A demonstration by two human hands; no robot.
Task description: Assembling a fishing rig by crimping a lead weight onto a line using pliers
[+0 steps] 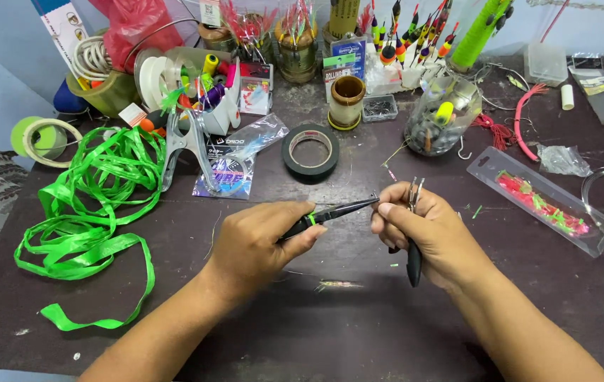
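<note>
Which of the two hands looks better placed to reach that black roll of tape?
Probably the left hand. The black tape roll lies just beyond it, slightly to its right. Both hands hold tools: left the long-nose pliers, right hand a second pair.

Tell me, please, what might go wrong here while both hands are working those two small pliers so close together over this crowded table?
The left hand points its needle-nose pliers at the fingertips of the right hand, so a slip could jab a finger. The right hand's second pliers is pinched loosely with its handle hanging, and might drop. Whatever is gripped at the tips is too small to see; if it springs free it could vanish among the green ribbon and clutter.
</note>
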